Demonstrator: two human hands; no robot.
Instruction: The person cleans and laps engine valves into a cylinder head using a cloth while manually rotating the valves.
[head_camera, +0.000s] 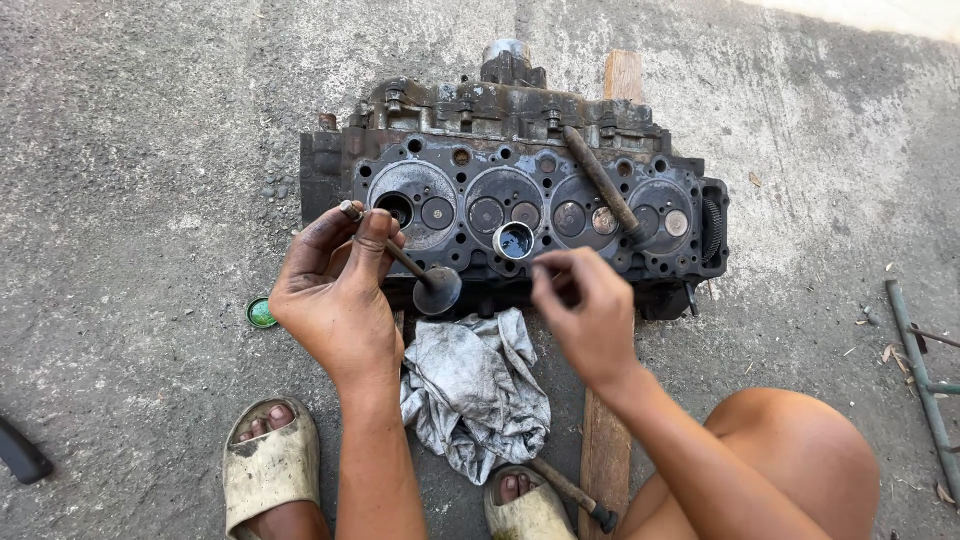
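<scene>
The cylinder head (515, 190) was seen to be cast metal, matt and blackened with soot and oil, and the valve (425, 280) pinched in the left hand (335, 300) was dull grey metal with a grimy stem. The rag (475, 390) was crumpled grey cloth, stained, and the plank (605, 450) was bare rough wood. The ground (130, 150) was coarse, gritty concrete, and the small tin (514, 241) showed a shiny metal rim.

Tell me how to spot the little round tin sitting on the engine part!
Find the big black, greasy metal cylinder head lying on the concrete. Along its near edge, between the two hands, stands a small open silver tin with dark paste inside. Unlike the flat valves around it, it is shiny and hollow.
</scene>
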